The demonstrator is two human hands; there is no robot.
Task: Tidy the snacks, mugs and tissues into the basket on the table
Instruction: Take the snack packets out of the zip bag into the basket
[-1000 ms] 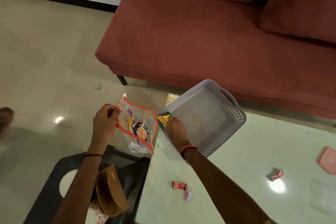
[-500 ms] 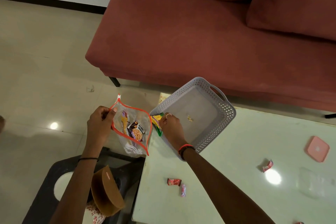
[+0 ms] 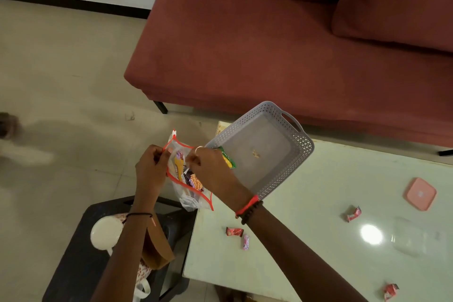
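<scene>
A clear snack pouch [image 3: 188, 186] with orange trim hangs beside the table's left edge, holding several small snack packets. My left hand [image 3: 150, 169] pinches its top left rim. My right hand [image 3: 210, 169] grips the pouch's right rim, and a green-and-yellow packet [image 3: 228, 157] sticks out behind its knuckles. The grey perforated basket [image 3: 301, 144] sits at the table's far left corner with a small yellow scrap [image 3: 256, 154] inside. Loose candies lie on the table: a red one [image 3: 234, 231], a pink one [image 3: 245, 242], and two red wrappers [image 3: 352, 214] [image 3: 390, 291].
A white mug [image 3: 106, 231] and a brown paper carton [image 3: 157, 243] stand on a black stool [image 3: 81, 262] at lower left. A pink square lid [image 3: 419, 193] lies on the pale glass table [image 3: 318, 203]. A red sofa [image 3: 269, 44] runs behind the table.
My right hand has come away from the basket's near corner and moved left onto the pouch, carrying the green-and-yellow packet. The left hand still holds the pouch's rim.
</scene>
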